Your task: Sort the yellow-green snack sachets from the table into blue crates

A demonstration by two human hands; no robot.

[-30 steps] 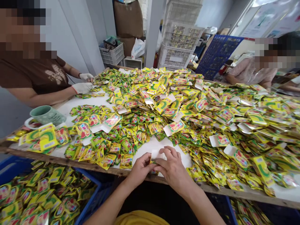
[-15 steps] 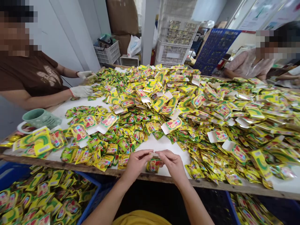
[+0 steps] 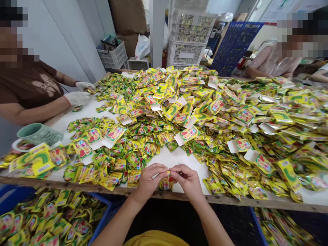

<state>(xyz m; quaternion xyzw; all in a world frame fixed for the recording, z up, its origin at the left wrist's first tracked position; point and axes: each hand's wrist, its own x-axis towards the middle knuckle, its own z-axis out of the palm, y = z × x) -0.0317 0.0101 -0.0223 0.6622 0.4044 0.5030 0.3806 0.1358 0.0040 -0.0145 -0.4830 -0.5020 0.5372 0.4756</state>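
Observation:
At the table's front edge, both hands meet over a small yellow-green candy box (image 3: 166, 184) with a red fruit picture. My left hand (image 3: 151, 179) pinches its upper left end, thumb and fingers together. From the other side my right hand (image 3: 188, 177) pinches the upper right end. The fingertips nearly touch and cover the top of the box. Small foil sachets (image 3: 135, 159) lie heaped left of my hands, and more yellow sachets (image 3: 228, 177) are piled to the right. Beyond them rises a big heap of printed boxes (image 3: 176, 92), some with open white flaps.
A green mug (image 3: 42, 135) stands at the table's left. Blue crates (image 3: 104, 218) of filled packs sit below the table edge. A gloved co-worker's hand (image 3: 79, 98) works at the left; another person (image 3: 274, 61) sits at the far right. White crates (image 3: 188, 51) are stacked behind.
My hands stay at the box, their fingertips now closed over its top end, where a pale flap showed before. The co-worker's gloved hands have shifted a little. The view has tilted slightly.

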